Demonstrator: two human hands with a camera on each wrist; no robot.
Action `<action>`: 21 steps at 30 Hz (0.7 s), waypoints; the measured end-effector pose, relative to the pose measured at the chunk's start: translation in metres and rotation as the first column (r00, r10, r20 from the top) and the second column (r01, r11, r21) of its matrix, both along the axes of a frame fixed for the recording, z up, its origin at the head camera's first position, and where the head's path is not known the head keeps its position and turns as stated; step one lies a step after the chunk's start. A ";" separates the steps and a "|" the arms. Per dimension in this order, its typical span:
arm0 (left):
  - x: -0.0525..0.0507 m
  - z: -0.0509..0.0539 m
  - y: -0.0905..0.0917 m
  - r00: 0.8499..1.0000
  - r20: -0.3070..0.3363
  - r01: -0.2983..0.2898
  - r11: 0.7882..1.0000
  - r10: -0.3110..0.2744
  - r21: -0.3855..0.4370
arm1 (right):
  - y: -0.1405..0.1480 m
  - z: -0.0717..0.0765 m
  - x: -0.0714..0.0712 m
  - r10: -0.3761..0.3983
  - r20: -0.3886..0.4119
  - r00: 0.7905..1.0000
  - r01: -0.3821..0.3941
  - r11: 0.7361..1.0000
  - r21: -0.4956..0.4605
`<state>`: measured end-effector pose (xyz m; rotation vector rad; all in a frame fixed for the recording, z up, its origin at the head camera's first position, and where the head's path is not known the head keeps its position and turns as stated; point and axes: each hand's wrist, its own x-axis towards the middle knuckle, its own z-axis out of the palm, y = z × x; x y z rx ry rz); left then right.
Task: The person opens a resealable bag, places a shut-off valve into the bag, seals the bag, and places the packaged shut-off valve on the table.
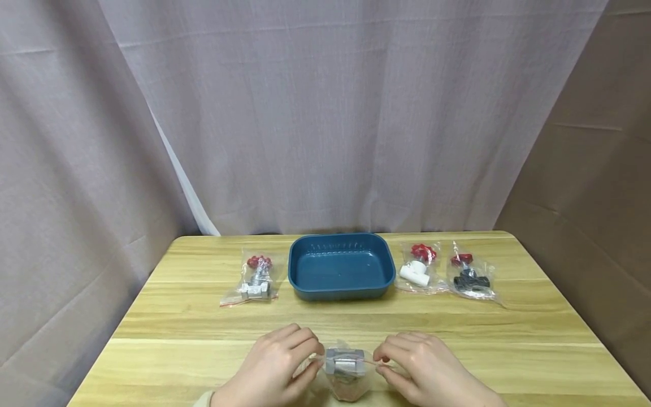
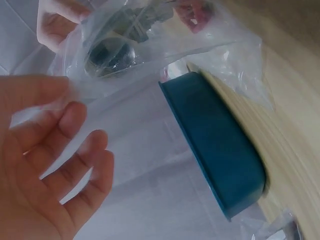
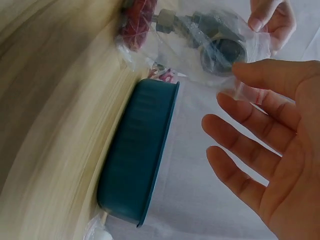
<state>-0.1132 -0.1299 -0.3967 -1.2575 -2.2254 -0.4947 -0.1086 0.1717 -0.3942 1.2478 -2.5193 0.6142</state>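
At the table's near side, a clear zip bag (image 1: 348, 390) holds a grey metal valve (image 1: 346, 362). My left hand (image 1: 280, 364) pinches the bag's left top corner between thumb and forefinger. Its other fingers are loosely bent in the left wrist view. On the opposite corner, thumb and forefinger of my right hand (image 1: 424, 367) pinch the red-lined zip edge. Through the plastic in the right wrist view, the valve's round open end (image 3: 225, 55) is uppermost and its red handwheel (image 3: 138, 25) hangs below, near the tabletop.
Beyond the hands stands a blue plastic basin (image 1: 341, 294). Left of it lies a bagged metal valve with a red handwheel (image 1: 259, 262). To its right are a bagged white valve (image 1: 416, 272) and a bagged black valve (image 1: 472, 281). A grey curtain (image 1: 325, 124) hangs behind the wooden table (image 1: 193, 322).
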 end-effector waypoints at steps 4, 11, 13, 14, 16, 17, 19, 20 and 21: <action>0.001 -0.002 0.008 1.000 0.016 0.001 1.000 0.000 -0.031 | -0.005 -0.002 0.001 0.005 0.028 1.000 -0.004 1.000 -0.013; -0.001 -0.006 0.020 0.995 -0.092 0.050 0.999 -0.049 0.011 | -0.010 -0.007 -0.001 0.060 -0.069 0.996 -0.067 0.993 -0.101; -0.001 -0.007 0.020 0.994 -0.092 0.055 0.998 -0.053 0.024 | -0.011 -0.007 -0.002 0.081 -0.118 0.990 -0.096 0.988 -0.123; -0.001 -0.007 0.021 0.995 -0.086 0.056 0.998 -0.053 0.031 | -0.011 -0.008 -0.003 0.090 -0.138 0.986 -0.108 0.986 -0.130; -0.001 -0.007 0.022 0.996 -0.068 0.055 0.998 -0.052 0.044 | -0.010 -0.007 -0.004 0.099 -0.160 0.982 -0.121 0.984 -0.134; -0.001 -0.007 0.022 0.996 -0.064 0.057 0.997 -0.054 0.049 | -0.010 -0.007 -0.004 0.099 -0.164 0.981 -0.121 0.984 -0.131; -0.001 -0.008 0.023 0.997 -0.054 0.062 0.996 -0.058 0.063 | -0.010 -0.006 -0.004 0.104 -0.178 0.979 -0.126 0.985 -0.117; -0.001 -0.008 0.023 0.997 -0.056 0.065 0.996 -0.061 0.066 | -0.010 -0.005 -0.004 0.105 -0.185 0.977 -0.127 0.986 -0.108; -0.001 -0.008 0.023 0.996 -0.059 0.068 0.995 -0.064 0.070 | -0.009 -0.004 -0.004 0.105 -0.184 0.977 -0.125 0.987 -0.101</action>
